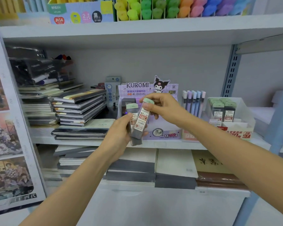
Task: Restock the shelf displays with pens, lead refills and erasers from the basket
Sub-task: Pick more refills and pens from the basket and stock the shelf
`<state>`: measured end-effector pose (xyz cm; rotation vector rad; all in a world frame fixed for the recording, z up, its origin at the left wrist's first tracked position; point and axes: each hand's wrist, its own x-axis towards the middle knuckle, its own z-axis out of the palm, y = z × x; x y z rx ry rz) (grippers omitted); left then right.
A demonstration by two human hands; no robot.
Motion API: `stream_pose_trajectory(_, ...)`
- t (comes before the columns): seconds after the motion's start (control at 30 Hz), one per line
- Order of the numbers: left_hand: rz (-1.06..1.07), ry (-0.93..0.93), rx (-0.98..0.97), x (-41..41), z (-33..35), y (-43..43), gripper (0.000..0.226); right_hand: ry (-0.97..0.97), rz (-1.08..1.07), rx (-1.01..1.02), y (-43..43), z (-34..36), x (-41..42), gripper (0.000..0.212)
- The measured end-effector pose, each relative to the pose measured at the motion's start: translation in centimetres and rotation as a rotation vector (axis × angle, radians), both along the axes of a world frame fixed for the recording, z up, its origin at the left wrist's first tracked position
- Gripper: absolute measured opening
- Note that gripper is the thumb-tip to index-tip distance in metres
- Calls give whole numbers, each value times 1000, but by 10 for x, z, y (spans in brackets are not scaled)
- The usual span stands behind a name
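My left hand [121, 131] grips a small bunch of lead refill cases with pale green caps. My right hand [160, 105] pinches the top of one case [141, 121] from that bunch, its red and white label facing me. Both hands hover in front of the purple Kuromi display box [163, 134] on the middle shelf. To the right stands a clear bin [245, 119] holding more green-capped refill cases [222, 106]. Pastel mechanical pencils [194, 101] stand upright between box and bin. The basket is out of view.
Stacked notebooks [78, 108] fill the shelf's left side, under a dark tray of markers [39, 69]. Coloured erasers or foam pieces [170, 7] line the top shelf. Wrapped notebooks [175, 170] lie on the shelf below. A poster board [5, 144] stands at left.
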<state>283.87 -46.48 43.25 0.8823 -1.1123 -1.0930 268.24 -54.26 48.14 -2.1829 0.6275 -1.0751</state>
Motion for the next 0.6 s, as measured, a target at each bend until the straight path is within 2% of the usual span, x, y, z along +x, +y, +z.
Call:
stream_pose_trajectory(0.2, -15, -179, -197, -54, 9, -12, 23, -66, -135, -25, 9, 28, -92, 18)
stream_pose_trajectory(0.4, -50, -95, -102, -125, 19, -35, 17, -141, -331, -77, 9, 45, -196, 15)
stream_pose_trajectory(0.6, -69, -87, -96, -161, 27, -48, 14, -26, -482, -139, -6, 36, -253, 17)
